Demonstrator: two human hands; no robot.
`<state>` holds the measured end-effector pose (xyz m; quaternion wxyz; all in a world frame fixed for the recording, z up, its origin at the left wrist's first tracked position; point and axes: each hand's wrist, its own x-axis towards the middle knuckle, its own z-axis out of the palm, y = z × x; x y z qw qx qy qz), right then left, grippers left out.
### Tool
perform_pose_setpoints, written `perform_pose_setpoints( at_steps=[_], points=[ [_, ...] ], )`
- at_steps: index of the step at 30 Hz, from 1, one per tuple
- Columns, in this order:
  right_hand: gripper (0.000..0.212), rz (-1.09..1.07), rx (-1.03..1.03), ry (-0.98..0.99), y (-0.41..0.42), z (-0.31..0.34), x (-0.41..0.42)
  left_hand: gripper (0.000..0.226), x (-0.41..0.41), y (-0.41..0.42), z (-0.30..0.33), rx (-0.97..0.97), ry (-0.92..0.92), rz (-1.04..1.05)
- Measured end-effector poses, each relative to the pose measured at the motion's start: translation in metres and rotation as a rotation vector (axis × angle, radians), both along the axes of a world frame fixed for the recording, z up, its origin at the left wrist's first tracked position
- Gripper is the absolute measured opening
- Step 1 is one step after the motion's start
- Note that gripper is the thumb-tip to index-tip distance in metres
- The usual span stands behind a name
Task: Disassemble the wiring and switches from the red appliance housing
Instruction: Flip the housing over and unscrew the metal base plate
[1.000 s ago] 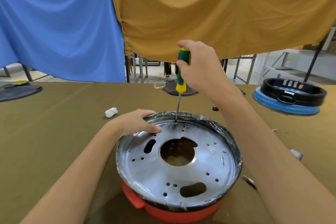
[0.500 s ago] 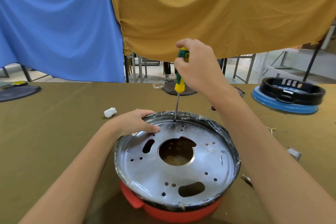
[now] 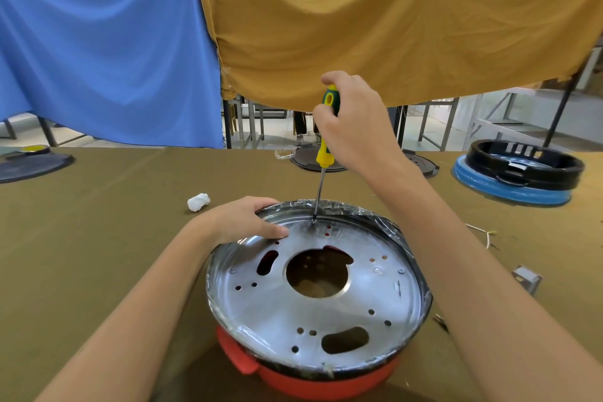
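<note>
Red appliance housing (image 3: 293,378) sits at the near edge of the worktop (image 3: 98,238), centre, with a perforated metal plate (image 3: 277,303) across its top and clear film crumpled round the rim. Right hand (image 3: 355,121) is wrapped round the green-and-yellow handle of a screwdriver (image 3: 323,157), shaft near upright, tip down on the plate's far side beside a cluster of small holes. Whether the tip sits in a screw head I cannot tell; the spot is glare-washed. Left hand (image 3: 241,219) rests on the plate's far-left rim, thumb flat on the metal, fingers curled over the edge, bracing. Judgement: a fastener on the plate is being worked loose so the wiring and switches below can be reached. Risks: the tip may cam out and skid across the slick plate toward the left thumb, which lies close; leaning on the far rim could rock the housing; a freed screw could drop through the large centre hole (image 3: 318,272) and be lost inside. Containers: the housing is the only one in use. Through the centre hole only a dull brownish surface shows, with red visible at the slots; no wires are visible from here. At the far-right edge a black ring part sits nested on a blue base (image 3: 509,192), its contents unclear. A white wad (image 3: 198,202) lies far-left of the housing.
</note>
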<state>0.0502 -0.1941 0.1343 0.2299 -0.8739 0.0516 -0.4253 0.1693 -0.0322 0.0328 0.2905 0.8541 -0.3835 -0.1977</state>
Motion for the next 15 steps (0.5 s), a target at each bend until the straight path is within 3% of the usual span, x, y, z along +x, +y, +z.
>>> perform_pose_setpoints(
  at_steps=[4,15],
  points=[
    [0.029,0.017,-0.014,0.014,0.0013,-0.0038,0.0025,0.022,-0.0003,-0.0007,0.0002,0.011,-0.013,0.007],
    [0.034,0.038,0.070,0.007,-0.0025,-0.0023,0.0010,0.021,-0.0001,0.0000,0.0001,0.019,-0.037,0.015]
  ],
)
